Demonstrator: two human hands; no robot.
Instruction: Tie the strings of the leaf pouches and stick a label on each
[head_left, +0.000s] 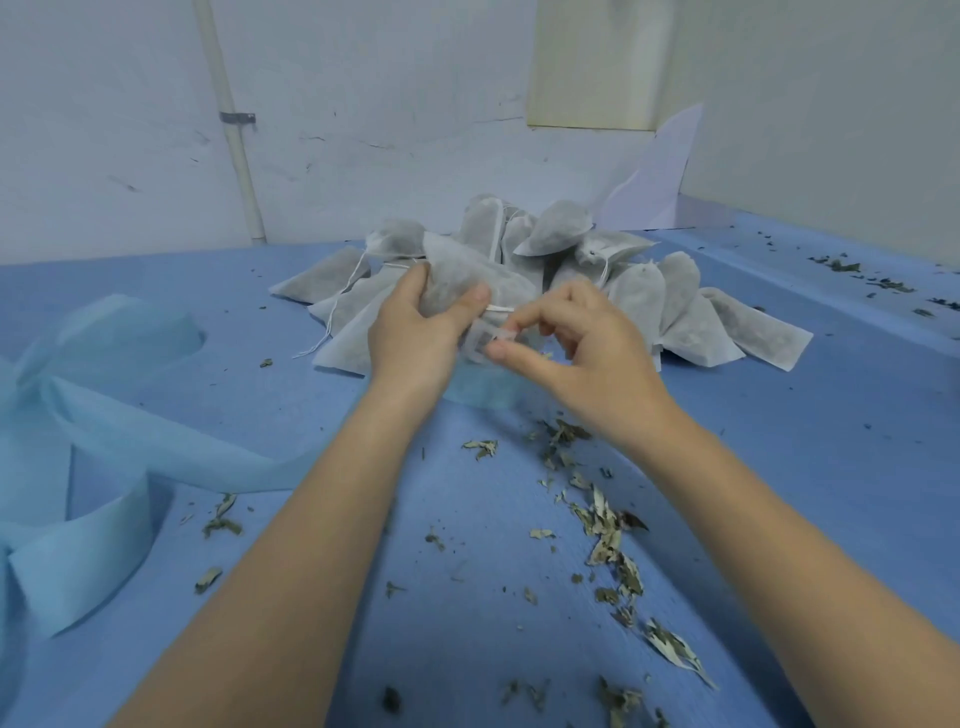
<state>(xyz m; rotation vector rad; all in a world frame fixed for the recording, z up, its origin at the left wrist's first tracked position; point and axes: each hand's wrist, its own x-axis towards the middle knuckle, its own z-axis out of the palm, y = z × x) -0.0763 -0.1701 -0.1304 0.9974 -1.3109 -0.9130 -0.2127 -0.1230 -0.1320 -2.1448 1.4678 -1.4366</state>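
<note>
My left hand (415, 332) grips a grey leaf pouch (457, 275) at its neck, thumb on top. A white string (500, 308) runs from the neck toward my right hand (576, 343). The right hand's fingers are curled and pinch a small pale, see-through piece (480, 344) just below the string; whether it is a label or tape I cannot tell. Behind both hands lies a heap of several more grey pouches (639, 291), some with loose white strings.
Blue cloth (831, 415) covers the table. Crumpled light-blue fabric strips (104, 452) lie at the left. Dried leaf bits (608, 525) are scattered in front and to the right. A white sheet (660, 176) leans on the wall behind the heap.
</note>
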